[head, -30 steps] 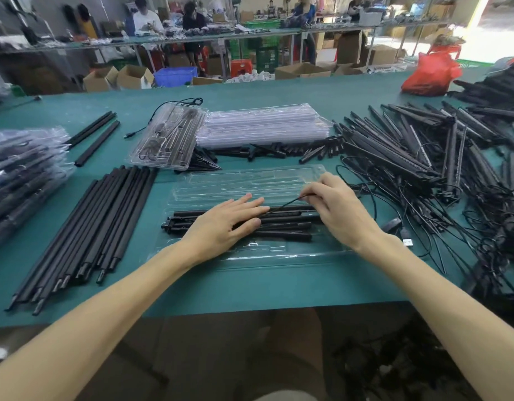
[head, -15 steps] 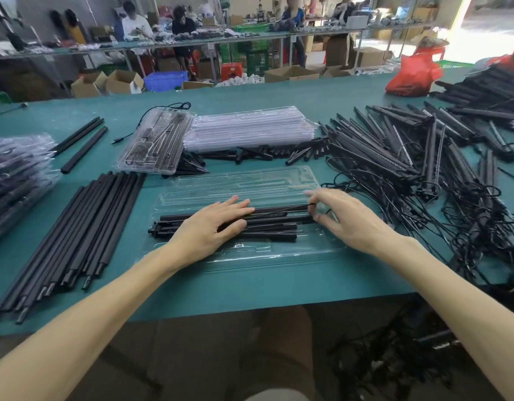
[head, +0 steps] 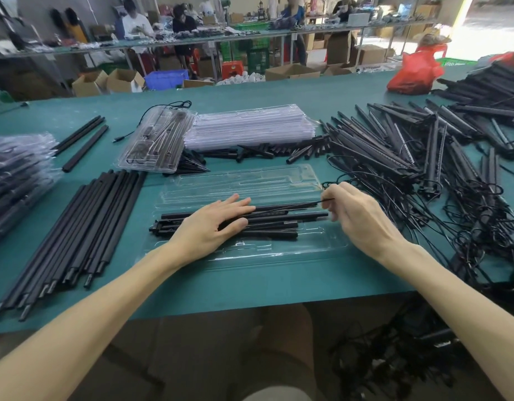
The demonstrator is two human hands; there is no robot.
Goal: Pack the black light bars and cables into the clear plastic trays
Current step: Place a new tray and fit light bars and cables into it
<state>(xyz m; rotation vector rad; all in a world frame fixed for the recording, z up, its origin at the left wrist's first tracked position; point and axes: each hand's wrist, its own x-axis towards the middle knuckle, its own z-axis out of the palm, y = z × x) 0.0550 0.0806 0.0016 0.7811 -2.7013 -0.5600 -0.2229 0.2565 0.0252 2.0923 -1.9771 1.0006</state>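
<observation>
A clear plastic tray (head: 319, 244) lies open on the green table in front of me. Several black light bars (head: 278, 224) lie lengthwise in it. My left hand (head: 209, 227) rests flat on the bars with straight fingers. My right hand (head: 357, 218) is at the tray's right end and pinches a thin black cable (head: 326, 200) that runs from the bars. The tray's far half (head: 244, 183) holds nothing.
Long black tubes (head: 76, 235) lie in a row at the left. A stack of clear trays (head: 250, 128) and a packed tray (head: 157, 140) sit behind. A tangled heap of bars and cables (head: 423, 169) fills the right. Packed trays (head: 15, 175) pile at far left.
My right hand went from pressing the bar ends half a second ago to pinching the thin cable and lifting it slightly. The left hand stayed flat on the bars.
</observation>
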